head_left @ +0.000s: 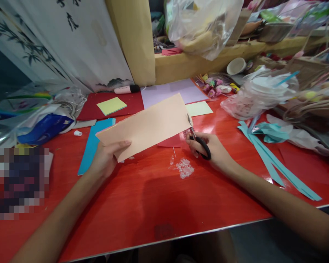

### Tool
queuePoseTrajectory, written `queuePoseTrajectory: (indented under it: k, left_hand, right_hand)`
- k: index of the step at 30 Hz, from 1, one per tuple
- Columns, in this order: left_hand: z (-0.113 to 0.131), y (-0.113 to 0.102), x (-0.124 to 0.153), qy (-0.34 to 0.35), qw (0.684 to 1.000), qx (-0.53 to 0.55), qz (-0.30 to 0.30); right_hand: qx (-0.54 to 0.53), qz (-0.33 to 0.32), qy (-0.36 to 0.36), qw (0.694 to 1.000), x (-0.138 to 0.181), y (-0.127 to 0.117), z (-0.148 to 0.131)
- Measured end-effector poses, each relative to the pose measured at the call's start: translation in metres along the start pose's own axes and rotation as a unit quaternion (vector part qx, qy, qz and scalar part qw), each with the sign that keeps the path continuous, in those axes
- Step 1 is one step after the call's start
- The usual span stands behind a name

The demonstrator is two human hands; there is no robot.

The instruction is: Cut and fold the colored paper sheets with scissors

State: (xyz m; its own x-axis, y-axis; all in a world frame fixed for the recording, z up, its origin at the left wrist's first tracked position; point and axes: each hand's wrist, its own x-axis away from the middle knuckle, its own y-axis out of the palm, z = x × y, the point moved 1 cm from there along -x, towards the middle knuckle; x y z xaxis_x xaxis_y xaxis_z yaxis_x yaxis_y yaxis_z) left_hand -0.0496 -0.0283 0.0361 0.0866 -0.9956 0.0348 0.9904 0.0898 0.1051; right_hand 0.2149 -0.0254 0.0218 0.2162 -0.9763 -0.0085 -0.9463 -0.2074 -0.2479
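A peach-coloured sheet of paper point(150, 126), perhaps several layers, is raised above the red table. My left hand point(109, 155) pinches its lower left corner, thumb on top and fingers hidden underneath. In my right hand point(208, 146) is a pair of scissors point(200, 145) with black handles. Their blades meet the paper's right edge; whether they have cut into it I cannot tell. Below the sheet, on the table, lie a red paper piece point(170, 141) and a small heap of clear, whitish bits point(185, 168).
Blue paper point(89, 157) lies left of my left hand. Behind are a lilac sheet point(170, 91), a yellow note point(111, 106) and a marker point(126, 89). Turquoise strips point(282, 164) and a bagged cup point(263, 91) stand right. A red table point(142, 212) ends near me.
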Motion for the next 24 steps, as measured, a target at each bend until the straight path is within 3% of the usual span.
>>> queuePoseTrajectory:
  k: [14, 24]
  left_hand:
    - [0.0010, -0.0066, -0.0028, -0.004, 1.000, 0.012, -0.024]
    - [-0.0020, -0.0068, -0.0030, -0.003, 1.000, 0.016, -0.017]
  right_hand:
    - [-0.017, -0.042, 0.035, 0.998, -0.0029, -0.0027, 0.0017]
    - [0.009, -0.014, 0.001, 1.000, 0.0010, -0.0026, -0.0010]
